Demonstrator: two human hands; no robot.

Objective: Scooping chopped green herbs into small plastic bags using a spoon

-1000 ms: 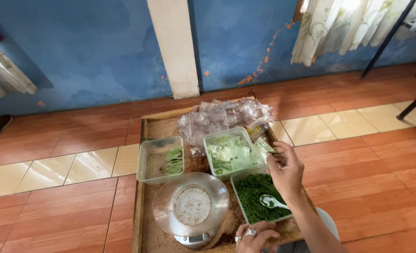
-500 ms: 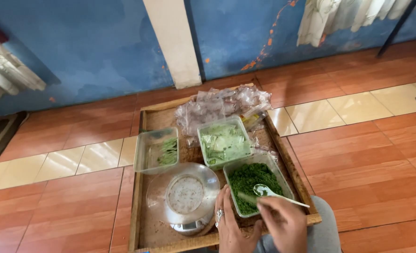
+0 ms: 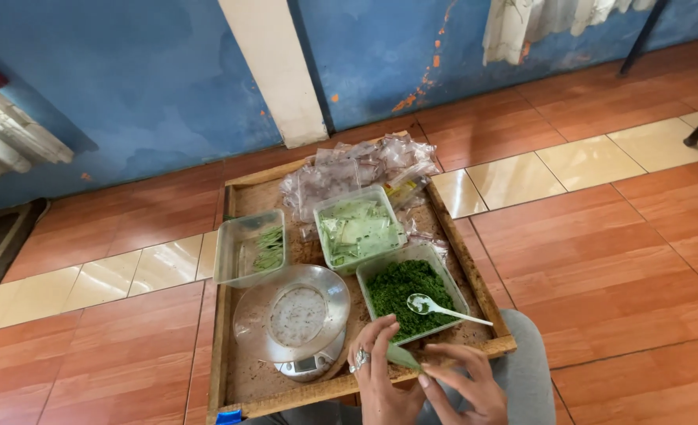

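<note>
Both hands on a green leaf strip at the tray's near edge.
Your left hand (image 3: 376, 370) and right hand (image 3: 463, 386) each pinch the leaf strip (image 3: 402, 358), grip closed on it, at 6 o'clock of the wooden tray (image 3: 227, 311). Tub of chopped greens (image 3: 400, 287) with white spoon (image 3: 443, 308) sits at 12 o'clock of the hands; kitchen scale (image 3: 292, 315) at 10.
</note>
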